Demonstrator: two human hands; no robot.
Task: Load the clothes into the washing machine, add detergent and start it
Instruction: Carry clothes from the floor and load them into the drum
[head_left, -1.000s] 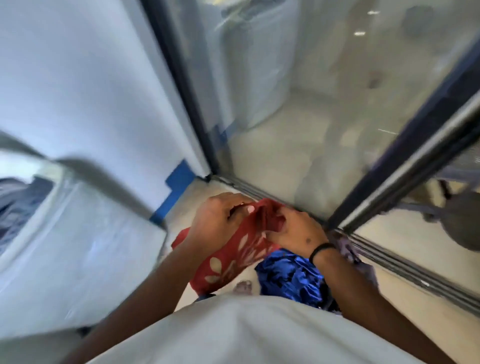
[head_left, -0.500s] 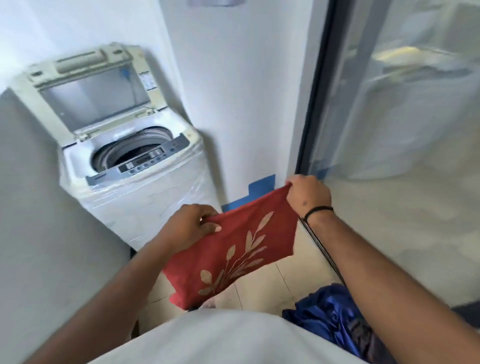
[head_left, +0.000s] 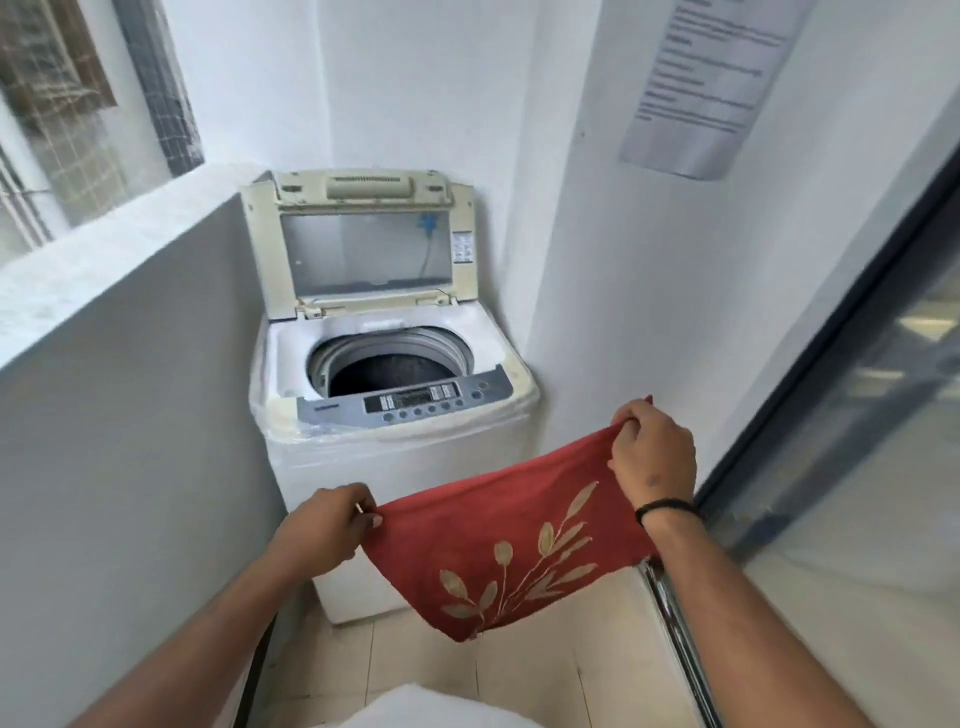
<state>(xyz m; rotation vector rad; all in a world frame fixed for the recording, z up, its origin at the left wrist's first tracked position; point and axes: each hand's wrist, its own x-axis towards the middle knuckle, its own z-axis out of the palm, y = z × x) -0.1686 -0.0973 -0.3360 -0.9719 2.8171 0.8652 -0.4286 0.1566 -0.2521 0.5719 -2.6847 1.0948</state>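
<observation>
A red cloth (head_left: 498, 525) with a gold leaf pattern hangs stretched between my hands, in front of and below the washing machine. My left hand (head_left: 324, 525) pinches its left top corner. My right hand (head_left: 652, 452) grips the right top corner, held higher. The white top-loading washing machine (head_left: 400, 467) stands in the corner with its lid (head_left: 363, 244) raised. Its drum (head_left: 387, 364) looks dark, and I cannot make out any contents. A grey control panel (head_left: 410, 402) runs along its front edge.
A grey low wall (head_left: 130, 389) flanks the machine on the left, with a meshed window (head_left: 62, 104) above. A white wall with a paper notice (head_left: 711, 83) is on the right. A glass sliding door (head_left: 857, 415) with a floor track (head_left: 680, 639) borders the right side.
The view has swung up from the floor pile to the machine. My hands lifted the red cloth and spread it wide by its top corners. The blue clothes are out of view.
</observation>
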